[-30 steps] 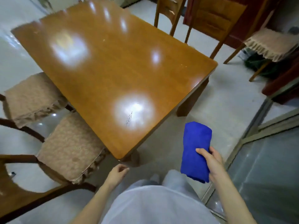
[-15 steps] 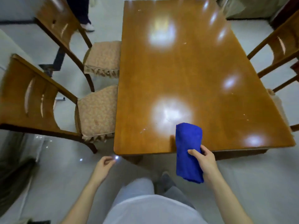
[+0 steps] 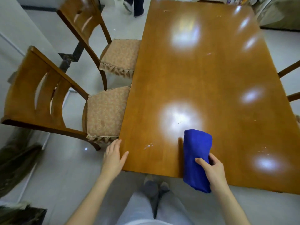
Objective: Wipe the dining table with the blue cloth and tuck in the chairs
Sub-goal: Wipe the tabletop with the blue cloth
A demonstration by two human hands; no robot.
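While the right hand [image 3: 212, 169] grips the blue cloth [image 3: 197, 151], the left hand [image 3: 113, 158], fingers straight, touches the glossy table [image 3: 211, 75].

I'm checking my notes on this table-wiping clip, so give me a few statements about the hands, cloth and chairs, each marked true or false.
1. The right hand holds the blue cloth. True.
2. The left hand grips a chair back. False: it lies open on the table at its near left corner.
3. The nearer left chair has a cushioned seat. True.
4. The cloth is spread flat mid-table. False: it is folded, at the near edge.
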